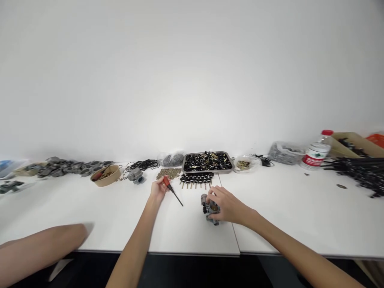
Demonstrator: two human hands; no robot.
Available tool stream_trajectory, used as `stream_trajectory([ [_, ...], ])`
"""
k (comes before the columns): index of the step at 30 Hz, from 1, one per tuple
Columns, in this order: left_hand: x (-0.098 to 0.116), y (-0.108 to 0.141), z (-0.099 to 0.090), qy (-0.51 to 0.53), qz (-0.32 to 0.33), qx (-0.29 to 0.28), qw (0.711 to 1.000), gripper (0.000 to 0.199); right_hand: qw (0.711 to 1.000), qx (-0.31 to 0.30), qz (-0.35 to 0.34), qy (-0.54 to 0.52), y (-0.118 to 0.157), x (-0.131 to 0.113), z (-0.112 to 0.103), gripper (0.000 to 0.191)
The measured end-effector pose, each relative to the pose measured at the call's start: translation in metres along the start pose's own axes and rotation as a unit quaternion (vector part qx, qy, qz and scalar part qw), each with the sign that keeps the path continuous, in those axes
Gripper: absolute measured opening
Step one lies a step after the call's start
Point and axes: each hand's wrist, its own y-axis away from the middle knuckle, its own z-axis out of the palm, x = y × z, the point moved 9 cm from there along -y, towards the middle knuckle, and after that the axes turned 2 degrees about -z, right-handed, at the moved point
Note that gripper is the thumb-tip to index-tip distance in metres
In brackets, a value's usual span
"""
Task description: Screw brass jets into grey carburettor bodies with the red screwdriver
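My left hand (157,189) is closed around a screwdriver (174,193) with a red handle, its dark shaft slanting down to the right over the white table. Just beyond that hand lies a pile of small brass-coloured parts (169,173). My right hand (227,204) grips a grey metal carburetor (209,209) with black fittings, low at the table near the seam; the fingers cover part of its top and right side. Between the hands and the tray, black-headed parts with brass stems (196,179) lie in a row.
Behind the row stands a metal tray (208,172) of black and brass parts. To the left are another grey carburetor body (135,176), a round tan container (105,177) and a grey heap (72,167). A bottle (317,151) stands right. Another person's arm (45,248) rests at lower left.
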Motion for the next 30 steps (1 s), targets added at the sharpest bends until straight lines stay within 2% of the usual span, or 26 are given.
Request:
stream_trajectory([
  [4, 0.002, 0.000, 0.001, -0.005, -0.002, -0.001, 1.000, 0.017, 0.999, -0.039, 0.017, 0.021, 0.007, 0.008, -0.005, 0.028],
  [9, 0.005, 0.001, 0.001, -0.014, -0.006, 0.003, 1.000, 0.017, 0.996, -0.028, 0.079, -0.007, 0.029, 0.041, -0.036, 0.024],
  [13, 0.005, -0.003, -0.001, -0.020, -0.004, -0.001, 1.000, 0.017, 0.989, -0.002, 0.150, -0.015, 0.062, 0.088, -0.070, 0.023],
  [17, 0.004, -0.005, -0.001, -0.017, -0.001, -0.006, 1.000, 0.018, 0.974, 0.030, 0.221, 0.028, 0.105, 0.151, -0.108, 0.026],
  [22, 0.004, -0.006, -0.001, -0.014, -0.007, -0.008, 1.000, 0.021, 0.947, 0.055, 0.302, 0.091, 0.165, 0.228, -0.144, 0.021],
  [25, 0.004, -0.006, 0.000, -0.015, -0.008, -0.008, 1.000, 0.022, 0.933, 0.072, 0.332, 0.123, 0.199, 0.256, -0.159, 0.020],
  [30, 0.005, -0.004, 0.001, -0.019, -0.002, 0.012, 1.000, 0.022, 0.925, 0.092, 0.337, 0.149, 0.235, 0.277, -0.172, 0.020],
])
